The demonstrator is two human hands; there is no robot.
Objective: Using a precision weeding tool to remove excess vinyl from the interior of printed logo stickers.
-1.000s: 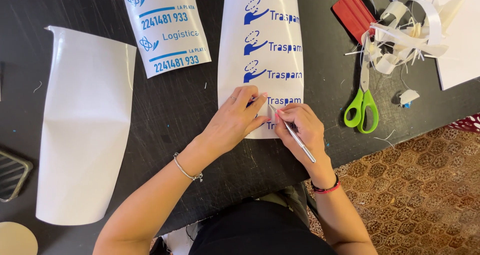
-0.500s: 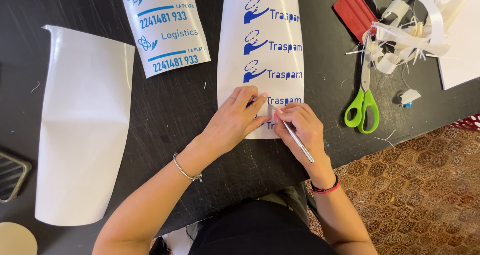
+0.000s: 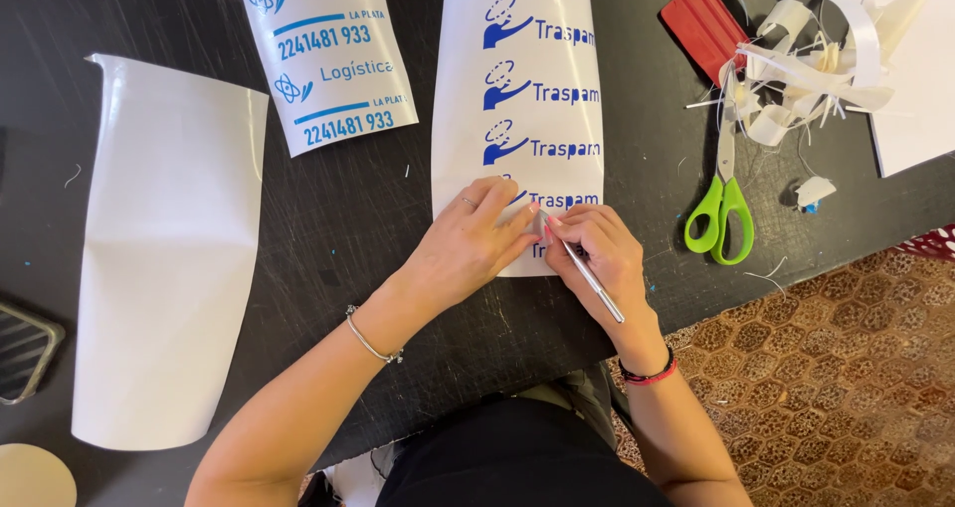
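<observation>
I count three sheets [image 3: 517,79] on my black desk [image 3: 338,218] — right hand [image 3: 597,253] fingers closed round a thin tool [image 3: 594,283], perhaps a blade; left hand [image 3: 473,238] flat, holding nothing.

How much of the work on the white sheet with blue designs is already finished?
Done: upper three blue designs on the white vinyl sheet look clean; curled white offcuts lie by the green-handled scissors. In hand: right hand works a thin metal tool while left hand presses. Left: bottom rows.

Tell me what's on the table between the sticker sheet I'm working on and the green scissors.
Nothing: in the head view, only bare black table lies between the sticker sheet and the green scissors.
</observation>
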